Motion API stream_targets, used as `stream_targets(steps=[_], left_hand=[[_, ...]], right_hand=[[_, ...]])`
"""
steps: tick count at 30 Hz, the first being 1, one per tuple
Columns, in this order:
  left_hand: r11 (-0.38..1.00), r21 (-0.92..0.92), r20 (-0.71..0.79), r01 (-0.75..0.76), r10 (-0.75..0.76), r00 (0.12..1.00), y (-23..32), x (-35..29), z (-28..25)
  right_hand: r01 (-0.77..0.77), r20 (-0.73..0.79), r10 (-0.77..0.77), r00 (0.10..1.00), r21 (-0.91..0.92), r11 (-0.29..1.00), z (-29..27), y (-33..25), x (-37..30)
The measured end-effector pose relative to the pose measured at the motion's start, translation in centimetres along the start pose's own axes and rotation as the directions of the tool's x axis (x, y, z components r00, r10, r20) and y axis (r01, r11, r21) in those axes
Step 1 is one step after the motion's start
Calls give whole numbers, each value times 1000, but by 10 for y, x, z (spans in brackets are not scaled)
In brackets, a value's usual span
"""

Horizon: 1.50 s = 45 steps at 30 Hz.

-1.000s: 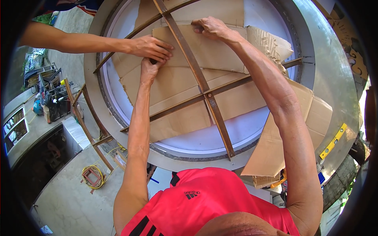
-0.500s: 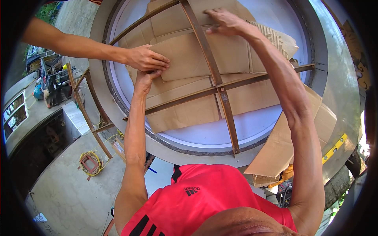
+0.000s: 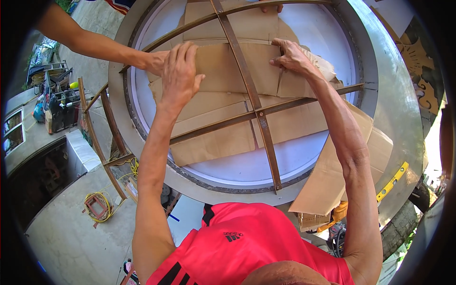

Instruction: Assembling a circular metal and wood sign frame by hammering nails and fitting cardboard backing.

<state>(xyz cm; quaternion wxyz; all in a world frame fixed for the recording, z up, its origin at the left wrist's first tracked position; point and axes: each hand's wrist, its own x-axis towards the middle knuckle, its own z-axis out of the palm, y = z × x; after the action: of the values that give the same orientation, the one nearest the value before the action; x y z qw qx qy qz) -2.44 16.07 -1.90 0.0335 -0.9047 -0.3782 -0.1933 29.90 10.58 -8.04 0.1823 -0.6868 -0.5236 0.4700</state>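
A brown cardboard sheet (image 3: 218, 71) lies over other cardboard pieces (image 3: 213, 147) inside a large round ring, beneath crossed rusty metal bars (image 3: 247, 85). My left hand (image 3: 179, 78) holds the sheet's left end, its fingers at the far edge and thumb on the face. Farther right, my right hand (image 3: 292, 59) grips the far edge with fingers bent over it and thumb on the near side. A co-worker's hand (image 3: 156, 62) reaches in from the left, partly hidden behind my left hand. Another hand (image 3: 271, 7) shows at the top edge, past the curved bar.
The wide grey ring rim (image 3: 199, 186) surrounds the white inner disc (image 3: 228, 173). Loose cardboard (image 3: 327, 175) leans by my right arm, near a yellow spirit level (image 3: 392, 181) and a yellow-orange tool (image 3: 338, 213). A rusty frame (image 3: 97, 128) and coiled yellow cable (image 3: 99, 207) are at the left.
My left hand has moved up from under the co-worker's hand onto the cardboard's left end. My right hand has come back nearer to the sheet's far edge. Another hand has appeared at the top.
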Motion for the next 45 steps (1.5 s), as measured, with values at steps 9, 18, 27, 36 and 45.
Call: stream_targets(steps=[9, 18, 27, 36, 45], left_hand=[[997, -78, 394, 28, 5, 919, -22, 53, 79], [996, -13, 346, 84, -74, 935, -13, 37, 90], [998, -20, 122, -62, 64, 991, -12, 12, 103], [993, -35, 80, -112, 115, 990, -15, -18, 114], [963, -255, 295, 84, -6, 955, -5, -27, 91]], right_hand=[[63, -68, -63, 996, 6, 998, 15, 9, 18], [155, -174, -166, 971, -72, 985, 24, 8, 14], [378, -146, -458, 877, -380, 844, 33, 10, 10], [471, -36, -520, 854, -374, 799, 50, 17, 11], [471, 248, -404, 880, -363, 804, 43, 17, 15]])
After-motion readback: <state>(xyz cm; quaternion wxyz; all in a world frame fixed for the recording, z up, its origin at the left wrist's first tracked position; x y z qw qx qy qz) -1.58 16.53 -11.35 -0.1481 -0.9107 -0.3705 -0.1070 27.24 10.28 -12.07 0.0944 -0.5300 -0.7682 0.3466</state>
